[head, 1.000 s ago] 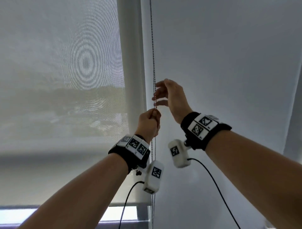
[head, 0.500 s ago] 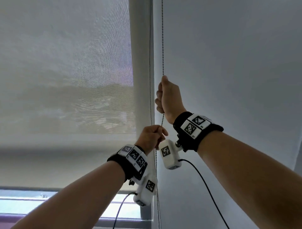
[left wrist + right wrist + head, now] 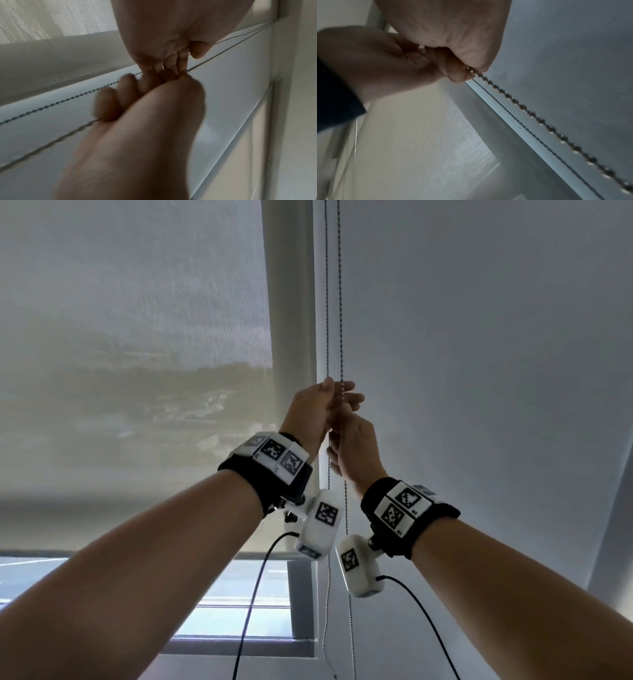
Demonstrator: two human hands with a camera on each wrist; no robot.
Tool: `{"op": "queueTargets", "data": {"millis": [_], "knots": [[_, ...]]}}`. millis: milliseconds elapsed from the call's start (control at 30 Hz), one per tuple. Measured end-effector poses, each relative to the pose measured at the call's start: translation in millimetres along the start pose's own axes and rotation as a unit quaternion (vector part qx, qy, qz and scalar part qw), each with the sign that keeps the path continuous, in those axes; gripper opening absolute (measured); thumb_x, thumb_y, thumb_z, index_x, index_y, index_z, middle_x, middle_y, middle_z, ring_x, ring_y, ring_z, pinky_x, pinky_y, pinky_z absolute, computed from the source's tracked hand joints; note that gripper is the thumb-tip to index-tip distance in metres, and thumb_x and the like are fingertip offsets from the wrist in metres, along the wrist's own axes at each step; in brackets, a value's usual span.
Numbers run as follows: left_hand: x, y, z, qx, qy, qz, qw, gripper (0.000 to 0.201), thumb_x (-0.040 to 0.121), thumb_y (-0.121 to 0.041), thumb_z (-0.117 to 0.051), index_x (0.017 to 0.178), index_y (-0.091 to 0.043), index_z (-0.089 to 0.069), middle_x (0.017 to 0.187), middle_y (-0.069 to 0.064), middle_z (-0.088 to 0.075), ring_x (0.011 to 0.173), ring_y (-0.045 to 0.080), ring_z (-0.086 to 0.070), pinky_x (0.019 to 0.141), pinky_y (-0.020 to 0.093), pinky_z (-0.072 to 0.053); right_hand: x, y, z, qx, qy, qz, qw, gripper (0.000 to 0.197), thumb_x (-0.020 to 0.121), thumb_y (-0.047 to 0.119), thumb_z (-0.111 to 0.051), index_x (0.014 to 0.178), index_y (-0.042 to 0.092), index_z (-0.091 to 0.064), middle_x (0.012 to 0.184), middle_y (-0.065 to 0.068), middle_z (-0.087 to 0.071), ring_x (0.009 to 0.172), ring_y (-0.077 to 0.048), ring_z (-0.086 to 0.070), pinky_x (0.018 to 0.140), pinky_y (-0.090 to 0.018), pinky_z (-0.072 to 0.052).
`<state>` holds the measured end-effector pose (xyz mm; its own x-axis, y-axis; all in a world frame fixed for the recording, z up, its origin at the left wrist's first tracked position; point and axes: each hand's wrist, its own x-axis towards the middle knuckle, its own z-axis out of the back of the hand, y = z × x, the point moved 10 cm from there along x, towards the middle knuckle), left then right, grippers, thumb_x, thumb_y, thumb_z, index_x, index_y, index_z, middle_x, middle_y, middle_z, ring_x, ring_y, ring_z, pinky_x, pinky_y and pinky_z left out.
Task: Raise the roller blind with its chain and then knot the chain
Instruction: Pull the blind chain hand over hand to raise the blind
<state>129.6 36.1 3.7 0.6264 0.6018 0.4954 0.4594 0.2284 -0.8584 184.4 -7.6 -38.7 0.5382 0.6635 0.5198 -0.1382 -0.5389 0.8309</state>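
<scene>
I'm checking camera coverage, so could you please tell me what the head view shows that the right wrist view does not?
Only the head view shows both wristbands, the left hand reaching above the right hand, the blind's bottom bar and the bare window pane below it. Only the right wrist view shows the right hand's grip closed on the bead chain up close. Both show chain, blind fabric and wall.

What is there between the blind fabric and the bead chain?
In the head view, a pale upright window frame post stands between the roller blind and the bead chain.
</scene>
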Motion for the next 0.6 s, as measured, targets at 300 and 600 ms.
{"op": "queueTargets", "data": {"millis": [300,600], "knots": [[2,1,-30,-0.059,-0.016,0.020,0.998,0.036,0.098,-0.028,-0.034,0.068,-0.016,-0.050,0.045,-0.007,-0.033,0.037,0.008,-0.023,0.039,0.021,-0.017,-30,-50,25,0.002,0.020,0.012,1.000,0.044,0.100,0.035,-0.039,0.060,0.021,-0.031,0.050,0.011,-0.028,0.048,-0.008,-0.022,0.049,-0.025,-0.022],[-11,11,-33,-0.069,-0.031,0.034,0.997,0.033,0.090,-0.011,-0.034,0.060,-0.018,-0.046,0.043,-0.006,-0.029,0.035,0.009,-0.019,0.038,0.021,-0.010,-17,-12,39,-0.053,0.029,0.017,0.998,0.032,0.099,0.012,-0.035,0.077,0.003,-0.057,0.063,-0.013,-0.057,0.054,-0.019,-0.056,0.054,-0.033,-0.049]]}}
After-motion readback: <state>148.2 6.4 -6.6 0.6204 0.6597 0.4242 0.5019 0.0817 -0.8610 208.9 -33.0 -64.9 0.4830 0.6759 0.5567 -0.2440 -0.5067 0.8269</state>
